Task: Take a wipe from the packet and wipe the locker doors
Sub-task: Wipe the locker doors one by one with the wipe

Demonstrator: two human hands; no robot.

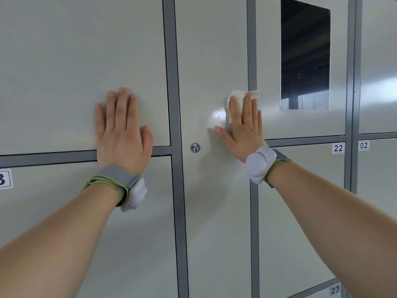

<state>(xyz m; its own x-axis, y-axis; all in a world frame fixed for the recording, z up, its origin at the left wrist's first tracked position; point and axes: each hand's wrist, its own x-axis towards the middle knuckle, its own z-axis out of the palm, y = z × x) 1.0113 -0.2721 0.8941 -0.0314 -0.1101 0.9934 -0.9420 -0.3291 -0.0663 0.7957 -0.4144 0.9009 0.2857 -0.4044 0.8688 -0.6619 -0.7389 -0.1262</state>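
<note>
A: Left hand (122, 130) lies flat on the big left door (64, 72), fingers straight, holding nothing. Bracing, I'd say.

B: Wipe?

A: Right hand (240, 127) has it. The wipe (237, 97) is pinned under straight fingers against the narrow middle door (212, 50), at its right edge. Pressed, not gripped. Its top pokes out above the fingertips and laps onto the grey frame strip (251, 61).

B: Which way next?

A: Judgement call: the middle door's long axis runs up-down, so strokes should follow that. A glossy patch (214, 119) just left of the right hand looks wet. The door above and below it looks dry. The lock (195, 147) sits between the two hands, lower than the wipe. The right hand is the one on the job. The left hand is one door over to the left.

B: Blind spots?

A: Packet not in view. Most of the wipe is hidden under the hand, so I can't tell how it's folded. The number tag (4, 179) at far left is cut off and looks like a 3. The dark window (305, 52) on the right shows only reflections. Tag 22 (338, 148) and tag 02 (363, 145) read fine. Tag 23 (335, 289) is blurry.
</note>
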